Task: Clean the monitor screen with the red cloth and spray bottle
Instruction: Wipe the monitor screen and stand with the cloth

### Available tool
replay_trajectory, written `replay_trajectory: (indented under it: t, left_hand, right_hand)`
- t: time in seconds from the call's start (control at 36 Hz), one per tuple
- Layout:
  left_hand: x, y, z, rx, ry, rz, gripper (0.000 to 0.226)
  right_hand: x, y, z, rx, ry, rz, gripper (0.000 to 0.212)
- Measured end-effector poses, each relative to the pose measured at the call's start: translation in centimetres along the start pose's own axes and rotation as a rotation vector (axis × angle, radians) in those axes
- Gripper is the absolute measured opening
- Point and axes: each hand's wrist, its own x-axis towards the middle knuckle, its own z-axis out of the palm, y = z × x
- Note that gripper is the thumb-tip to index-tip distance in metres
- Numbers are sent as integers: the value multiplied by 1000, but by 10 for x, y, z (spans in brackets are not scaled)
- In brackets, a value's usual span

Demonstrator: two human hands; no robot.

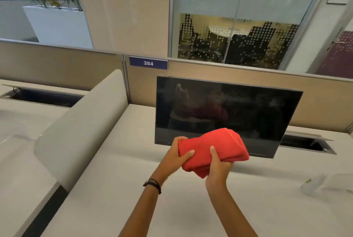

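Observation:
A black monitor (248,107) stands on the white desk (133,189), its screen dark and reflective. In front of its lower edge I hold a folded red cloth (215,147) with both hands above the desk. My left hand (176,158) grips the cloth's left end, thumb on top. My right hand (217,170) grips its near underside, thumb pressed on the front. A clear spray bottle (315,185) lies blurred on the desk at the right, apart from both hands.
A curved grey divider (80,128) runs along the desk's left side. A beige partition (321,107) with a blue "384" label (148,63) stands behind the monitor. An open cable slot (305,143) sits to the monitor's right.

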Motion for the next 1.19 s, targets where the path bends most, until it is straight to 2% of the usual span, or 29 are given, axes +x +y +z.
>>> replay_trajectory:
  t: [0.06,0.11,0.22,0.31,0.36,0.47,0.53,0.56,0.61,0.67,0.72,0.75,0.81,0.92,1.0,1.03,1.11,1.14,1.19]
  left_hand:
    - [4,9,-20,188,-60,64,45]
    - [12,23,-43,376,-47,130,41]
    - [35,67,-92,502,240,304,24]
    - [52,100,-122,487,390,403,24]
    - [65,115,-135,520,413,383,32]
    - [89,127,-145,615,332,272,46]
    - [96,125,-143,587,258,234,47]
    - [99,122,-141,572,235,229,47]
    - [102,115,-137,556,237,253,48]
    - [102,111,-135,499,266,284,52]
    - [100,112,-136,364,271,322,68]
    - [99,113,-137,304,266,344,79]
    - [98,114,-137,226,252,353,93]
    - [99,114,-140,149,273,228,106]
    - [99,117,-145,152,299,169,116]
    - [100,119,-147,164,300,147,113]
    - [104,119,-146,204,329,130,70]
    - [103,120,-146,226,325,152,66]
    - [100,123,-146,259,302,219,82]
  right_hand:
    - [4,-9,9,-18,-8,-32,53]
    - [9,-22,18,-11,-17,-85,52]
    - [18,-52,41,-2,-31,-270,39]
    - [23,-71,61,-29,-60,-435,29]
    - [22,-82,76,-60,-68,-569,22]
    - [25,-99,105,-165,-121,-855,28]
    - [31,-104,117,-241,-142,-963,10]
    - [34,-107,122,-272,-154,-994,12]
    - [36,-113,131,-352,-267,-1064,36]
    - [41,-114,140,-510,-361,-1264,55]
    - [48,-109,149,-709,-354,-1488,61]
    - [50,-105,153,-783,-364,-1526,64]
    - [51,-93,159,-884,-444,-1521,65]
    - [53,-69,167,-1036,-622,-1402,69]
    - [57,-57,171,-1077,-666,-1371,63]
    - [58,-55,172,-1082,-672,-1374,63]
    - [62,-50,171,-1080,-675,-1408,61]
    - [63,-49,171,-1073,-672,-1424,60]
    - [65,-47,170,-1067,-667,-1446,56]
